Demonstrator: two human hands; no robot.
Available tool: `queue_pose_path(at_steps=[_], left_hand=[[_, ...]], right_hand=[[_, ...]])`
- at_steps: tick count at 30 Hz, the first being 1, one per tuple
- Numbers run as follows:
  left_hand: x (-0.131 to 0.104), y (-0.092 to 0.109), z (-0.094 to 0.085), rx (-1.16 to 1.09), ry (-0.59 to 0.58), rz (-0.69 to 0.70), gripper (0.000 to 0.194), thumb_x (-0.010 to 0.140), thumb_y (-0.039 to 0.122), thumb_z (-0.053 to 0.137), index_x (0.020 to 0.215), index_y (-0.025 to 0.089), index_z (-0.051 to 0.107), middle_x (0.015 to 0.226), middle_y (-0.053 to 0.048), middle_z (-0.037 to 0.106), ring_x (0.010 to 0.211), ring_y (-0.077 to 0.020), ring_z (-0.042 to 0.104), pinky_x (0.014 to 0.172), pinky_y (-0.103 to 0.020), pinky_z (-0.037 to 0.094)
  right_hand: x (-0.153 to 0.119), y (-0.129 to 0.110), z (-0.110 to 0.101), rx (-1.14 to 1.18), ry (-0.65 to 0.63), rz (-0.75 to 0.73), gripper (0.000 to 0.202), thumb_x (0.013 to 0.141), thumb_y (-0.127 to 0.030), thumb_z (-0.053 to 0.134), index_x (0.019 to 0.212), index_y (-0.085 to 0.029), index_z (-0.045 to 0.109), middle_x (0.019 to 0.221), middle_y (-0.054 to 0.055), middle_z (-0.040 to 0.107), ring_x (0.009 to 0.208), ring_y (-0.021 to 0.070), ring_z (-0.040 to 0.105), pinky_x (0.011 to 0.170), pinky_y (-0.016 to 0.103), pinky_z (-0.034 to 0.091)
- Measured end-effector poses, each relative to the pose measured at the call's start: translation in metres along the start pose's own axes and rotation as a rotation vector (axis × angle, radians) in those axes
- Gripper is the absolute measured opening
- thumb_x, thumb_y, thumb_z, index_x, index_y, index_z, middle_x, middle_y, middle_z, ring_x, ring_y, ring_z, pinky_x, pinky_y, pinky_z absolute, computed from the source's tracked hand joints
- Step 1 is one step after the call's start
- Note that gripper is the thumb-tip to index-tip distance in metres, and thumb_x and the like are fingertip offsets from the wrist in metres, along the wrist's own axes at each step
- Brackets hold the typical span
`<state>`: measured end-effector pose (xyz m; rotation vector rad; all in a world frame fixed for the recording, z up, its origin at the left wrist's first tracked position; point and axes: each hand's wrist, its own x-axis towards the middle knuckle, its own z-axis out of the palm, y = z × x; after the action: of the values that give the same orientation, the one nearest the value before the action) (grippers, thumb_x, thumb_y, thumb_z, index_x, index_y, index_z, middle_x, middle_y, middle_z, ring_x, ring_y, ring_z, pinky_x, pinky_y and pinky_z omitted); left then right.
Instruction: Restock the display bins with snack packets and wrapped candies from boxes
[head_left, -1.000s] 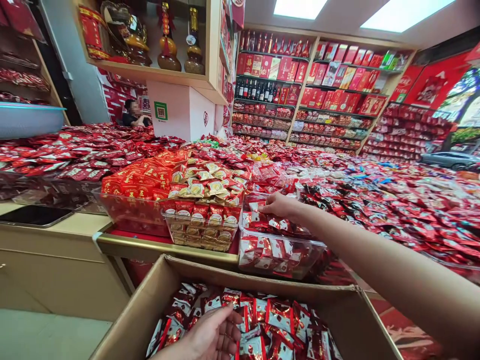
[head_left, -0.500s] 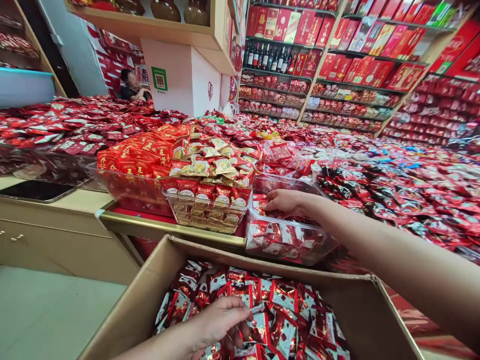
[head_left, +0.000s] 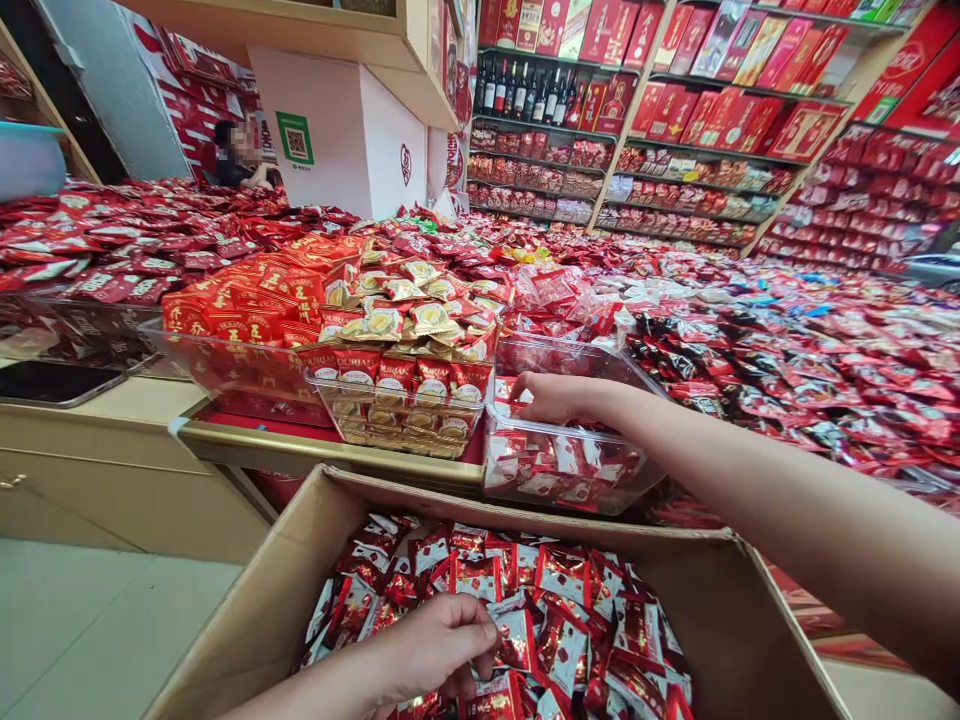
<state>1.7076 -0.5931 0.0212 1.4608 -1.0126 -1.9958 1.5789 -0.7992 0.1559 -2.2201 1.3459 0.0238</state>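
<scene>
My left hand [head_left: 457,640] is inside an open cardboard box [head_left: 757,600], low over a heap of red-and-white wrapped candies [head_left: 562,575]. Its fingers are curled in, and whatever they hold, if anything, is hidden. My right hand [head_left: 551,397] reaches over the rim of a clear plastic bin [head_left: 577,500] just beyond the box. The fingers bend down at a red-and-white candy packet [head_left: 504,390] on the bin's left side; their tips are partly hidden. More of the same packets lie low in this bin, seen through its front wall.
Left of the bin, a clear container holds stacked durian candies [head_left: 405,385], beside one of red packets [head_left: 255,310]. A tablet-like black device [head_left: 56,382] lies on the left counter. Heaped sweets [head_left: 795,370] spread right. Behind stand a white pillar [head_left: 322,140] and stocked shelves [head_left: 562,100]. Another person [head_left: 240,160] is far left.
The view has shifted, so the scene sits slightly further left and up. My left fingers look more curled; my right hand stays in the bin with its index finger more bent.
</scene>
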Motion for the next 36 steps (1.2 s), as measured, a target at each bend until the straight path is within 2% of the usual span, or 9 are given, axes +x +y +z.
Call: queue_pose_path(at_steps=[7,11,17,21,28,32,36], left_hand=[[0.005,-0.008,-0.001,0.159,0.013,0.076,0.023,0.065,0.042,0.052,0.065,0.018,0.053,0.058,0.003,0.052,0.046,-0.0088,0.046,0.046,-0.019,0.030],[0.006,-0.009,-0.003,0.324,0.042,0.114,0.019,0.066,0.037,0.051,0.067,0.019,0.056,0.054,0.004,0.049,0.046,-0.0097,0.044,0.046,-0.019,0.031],[0.006,-0.012,-0.006,0.447,0.049,0.143,0.020,0.067,0.036,0.050,0.073,0.019,0.059,0.058,0.002,0.053,0.051,-0.0114,0.045,0.048,-0.021,0.032],[0.005,-0.014,-0.007,0.534,0.033,0.152,0.023,0.068,0.036,0.048,0.078,0.020,0.060,0.066,0.000,0.057,0.057,-0.0136,0.047,0.052,-0.022,0.035],[0.005,-0.024,-0.015,0.908,0.024,0.186,0.025,0.068,0.035,0.045,0.082,0.022,0.060,0.075,-0.001,0.063,0.064,-0.0164,0.053,0.053,-0.023,0.036],[0.002,-0.027,-0.019,1.122,-0.012,0.157,0.027,0.067,0.034,0.043,0.084,0.024,0.061,0.078,-0.003,0.063,0.064,-0.0200,0.056,0.050,-0.025,0.038],[-0.005,-0.019,-0.018,1.224,-0.128,0.130,0.035,0.063,0.033,0.045,0.094,0.025,0.060,0.090,-0.008,0.063,0.077,-0.0280,0.057,0.058,-0.034,0.042]], right_hand=[[-0.002,-0.003,-0.001,-0.098,-0.076,-0.103,0.023,0.060,-0.015,0.059,0.083,-0.020,0.055,0.052,-0.002,0.053,0.045,0.0109,0.048,0.041,0.021,0.031],[-0.002,-0.003,-0.002,-0.174,-0.022,-0.134,0.026,0.061,-0.022,0.059,0.087,-0.021,0.055,0.064,0.000,0.055,0.053,0.0115,0.049,0.044,0.020,0.033],[-0.003,-0.002,-0.001,-0.126,-0.119,-0.135,0.031,0.062,-0.015,0.057,0.091,-0.023,0.055,0.058,-0.002,0.055,0.046,0.0096,0.046,0.042,0.020,0.032],[-0.003,-0.001,-0.001,-0.109,-0.121,-0.154,0.032,0.060,-0.010,0.057,0.091,-0.021,0.058,0.057,-0.002,0.057,0.046,0.0094,0.047,0.043,0.020,0.031],[-0.002,-0.001,-0.005,-0.234,-0.144,-0.200,0.033,0.063,-0.014,0.056,0.095,-0.022,0.054,0.079,0.000,0.061,0.065,0.0134,0.053,0.052,0.020,0.038],[-0.004,-0.003,-0.007,-0.297,-0.153,-0.177,0.032,0.064,-0.018,0.053,0.096,-0.023,0.051,0.081,0.001,0.061,0.067,0.0151,0.054,0.050,0.020,0.038],[-0.005,-0.006,-0.009,-0.332,-0.098,-0.190,0.032,0.063,-0.022,0.054,0.095,-0.021,0.052,0.087,0.002,0.060,0.074,0.0161,0.055,0.055,0.021,0.040]])
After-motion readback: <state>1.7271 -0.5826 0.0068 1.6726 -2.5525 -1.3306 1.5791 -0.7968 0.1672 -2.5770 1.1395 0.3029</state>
